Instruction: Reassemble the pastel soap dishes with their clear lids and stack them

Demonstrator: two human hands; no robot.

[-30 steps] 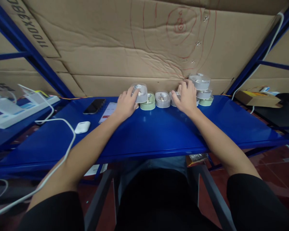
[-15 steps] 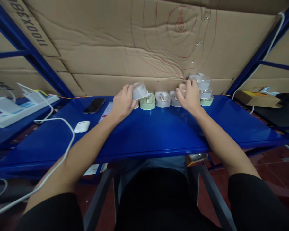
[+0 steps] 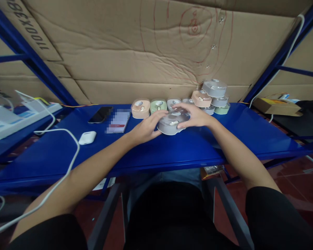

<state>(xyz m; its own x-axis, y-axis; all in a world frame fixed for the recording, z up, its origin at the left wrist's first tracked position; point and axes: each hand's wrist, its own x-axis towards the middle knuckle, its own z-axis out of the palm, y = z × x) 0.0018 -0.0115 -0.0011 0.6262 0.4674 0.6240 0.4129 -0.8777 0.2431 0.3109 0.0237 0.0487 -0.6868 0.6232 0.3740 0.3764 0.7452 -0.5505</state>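
My left hand (image 3: 146,127) and my right hand (image 3: 191,115) both grip a grey clear-lidded plastic case (image 3: 170,125), holding it just above the blue shelf. The left fingers press its left side, while the right fingers lie over its lid. Behind them stands a row: a peach case (image 3: 141,108), a green case (image 3: 158,106) and a grey case (image 3: 173,103). Further right, a peach case (image 3: 201,99) and a grey case (image 3: 214,88) sit on a pile of cases (image 3: 216,106). Small objects show inside the cases, too small to name.
The blue steel shelf (image 3: 237,133) holds a black smartphone (image 3: 100,115), a pixelated card (image 3: 118,120) and white earbud case (image 3: 87,138). A white cable (image 3: 75,147) crosses my left forearm. A power strip (image 3: 23,116) lies left, a cardboard box (image 3: 276,106) right, with a cardboard wall (image 3: 120,59) behind.
My hands have moved together toward me and the middle, bringing a grey case out of the row. My right hand has left the pile, and a peach case now shows at the row's left end.
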